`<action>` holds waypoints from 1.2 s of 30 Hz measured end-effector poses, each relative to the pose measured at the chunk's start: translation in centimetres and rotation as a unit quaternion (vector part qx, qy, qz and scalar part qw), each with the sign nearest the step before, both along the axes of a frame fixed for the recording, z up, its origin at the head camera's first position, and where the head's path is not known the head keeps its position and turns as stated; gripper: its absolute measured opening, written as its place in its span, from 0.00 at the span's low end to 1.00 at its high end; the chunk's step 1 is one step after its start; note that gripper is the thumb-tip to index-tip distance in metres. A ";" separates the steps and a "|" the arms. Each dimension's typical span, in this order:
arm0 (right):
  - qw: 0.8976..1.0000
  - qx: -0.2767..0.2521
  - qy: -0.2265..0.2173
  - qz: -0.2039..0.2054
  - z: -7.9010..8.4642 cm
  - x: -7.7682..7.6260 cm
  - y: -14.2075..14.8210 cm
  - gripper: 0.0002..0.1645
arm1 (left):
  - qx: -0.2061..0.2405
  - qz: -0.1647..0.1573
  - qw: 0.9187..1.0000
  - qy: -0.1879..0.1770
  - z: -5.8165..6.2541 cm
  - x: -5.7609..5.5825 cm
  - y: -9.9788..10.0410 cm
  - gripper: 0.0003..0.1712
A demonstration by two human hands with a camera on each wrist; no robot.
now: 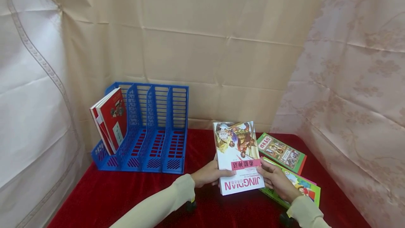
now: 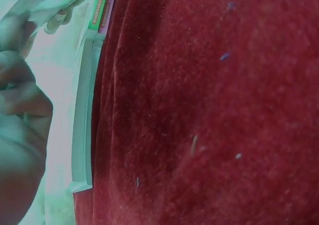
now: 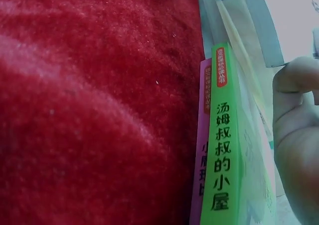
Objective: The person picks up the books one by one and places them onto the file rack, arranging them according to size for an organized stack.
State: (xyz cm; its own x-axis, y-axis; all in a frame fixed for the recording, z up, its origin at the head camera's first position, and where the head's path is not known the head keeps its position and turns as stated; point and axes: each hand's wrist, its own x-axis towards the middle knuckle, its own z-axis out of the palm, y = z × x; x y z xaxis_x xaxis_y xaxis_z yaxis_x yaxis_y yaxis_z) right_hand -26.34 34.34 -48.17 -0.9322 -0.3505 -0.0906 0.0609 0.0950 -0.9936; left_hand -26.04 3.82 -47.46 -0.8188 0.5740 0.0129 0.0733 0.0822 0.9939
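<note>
A white paperback book [image 1: 238, 157] with an illustrated cover and a pink title band is held up over the red cloth, its title upside down in the head view. My left hand [image 1: 210, 173] grips its left side, thumb lying on the cover. On the right edge, my right hand [image 1: 278, 180] pinches the book near its lower corner. Both wrist views show part of the held book [image 2: 47, 3] above the curled fingers. Beneath my right hand lies a green book [image 3: 224, 135], with a pink-spined book [image 3: 201, 135] against it.
A blue file rack [image 1: 152, 143] with several slots stands at the left, red books [image 1: 110, 122] leaning in its leftmost slot. Behind the green book lies another green-bordered book [image 1: 281, 152]. Red cloth [image 1: 126, 200] covers the table; a beige curtain [image 1: 221, 45] hangs behind.
</note>
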 end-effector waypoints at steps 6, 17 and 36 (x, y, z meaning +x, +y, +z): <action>1.000 0.012 -0.009 -0.001 -0.1 -0.2 -0.5 0.43 | -0.015 0.017 0.999 0.026 0.4 0.1 -0.4 0.15; 0.994 0.107 0.014 0.007 1.0 -0.8 -2.5 0.41 | -0.042 0.064 0.994 0.080 1.6 -0.4 -1.1 0.15; 0.992 0.113 0.054 -0.012 0.9 -2.3 -6.4 0.32 | -0.130 0.098 0.956 0.244 3.6 -0.2 -3.9 0.19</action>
State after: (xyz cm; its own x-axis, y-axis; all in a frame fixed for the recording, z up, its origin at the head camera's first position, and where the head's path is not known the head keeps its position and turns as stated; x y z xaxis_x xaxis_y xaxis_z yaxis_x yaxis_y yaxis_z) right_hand -28.61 27.91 -47.25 -0.9485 -0.3105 -0.0632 -0.0401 0.3155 -0.9481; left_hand -26.19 -0.07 -43.87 -0.8440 0.4458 0.2984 0.4809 0.3825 0.7889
